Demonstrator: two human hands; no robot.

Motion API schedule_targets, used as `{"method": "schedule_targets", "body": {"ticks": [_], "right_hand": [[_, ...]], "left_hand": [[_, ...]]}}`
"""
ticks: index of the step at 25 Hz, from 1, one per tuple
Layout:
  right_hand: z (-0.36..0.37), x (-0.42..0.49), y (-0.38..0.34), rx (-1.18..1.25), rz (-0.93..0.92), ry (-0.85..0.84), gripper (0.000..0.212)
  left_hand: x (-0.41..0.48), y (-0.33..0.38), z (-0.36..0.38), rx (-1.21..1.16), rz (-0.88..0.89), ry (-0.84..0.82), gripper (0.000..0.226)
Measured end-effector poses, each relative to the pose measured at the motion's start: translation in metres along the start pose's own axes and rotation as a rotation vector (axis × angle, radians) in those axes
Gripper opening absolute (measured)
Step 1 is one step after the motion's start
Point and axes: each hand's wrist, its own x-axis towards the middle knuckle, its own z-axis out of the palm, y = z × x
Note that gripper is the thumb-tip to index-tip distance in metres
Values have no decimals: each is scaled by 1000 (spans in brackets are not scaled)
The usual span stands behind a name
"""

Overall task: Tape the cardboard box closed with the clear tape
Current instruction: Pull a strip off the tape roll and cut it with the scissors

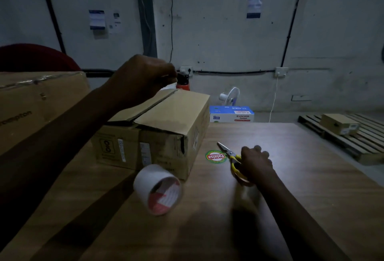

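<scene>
Holding the tape end over the box w/ your left hand (143,75): fingers pinched shut on what looks like a strip of clear tape at the far end of the top seam. The strip itself is hard to make out in this light, so can't confirm how far it runs.

Cardboard box (166,123) sits on the table (291,188), left of centre, top flaps folded down, seam running away from you. Near end of the flaps looks slightly lifted. Tape roll (159,189) appears to hang in front of the box's near face, prob. suspended on the strip; can't tell if it touches the table.

Right hand (256,164) is down on the table, fingers curled around the yellow handles of the scissors (230,154), blades pointing away, just beside a round sticker (216,156). Grip looks partial, not fully through the loops.

Notes for doing this step well:
- Keep the pinch taut so the strip doesn't curl back on itself.
- Press the flaps flat before sticking; centre the strip on the seam.
- Get fingers properly into the scissor loops before lifting.
- Cut close to the roll, below the box edge, leaving enough overhang to fold down the near face.
- Risk: the roll swinging & twisting the strip when cut.
</scene>
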Motion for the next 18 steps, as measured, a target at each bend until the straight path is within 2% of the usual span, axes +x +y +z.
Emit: {"method": "schedule_targets", "body": {"ticks": [7,9,12,15,18], "right_hand": [[-10,9,0,18,-1,-121,35],[-20,8,-4,131,15,-137,36],[-39,0,-14,495,-28,-28,49],[-64,-10,-29,581,-179,206,55],[-86,-21,-45,812,-315,170,55]], "left_hand": [[-5,0,-10,-29,19,1,17],[-5,0,-13,-31,47,9,22],[-6,0,-15,-45,43,16,30],[-6,2,-13,-48,44,24,32],[-8,-1,-10,-45,21,17,31]]}}
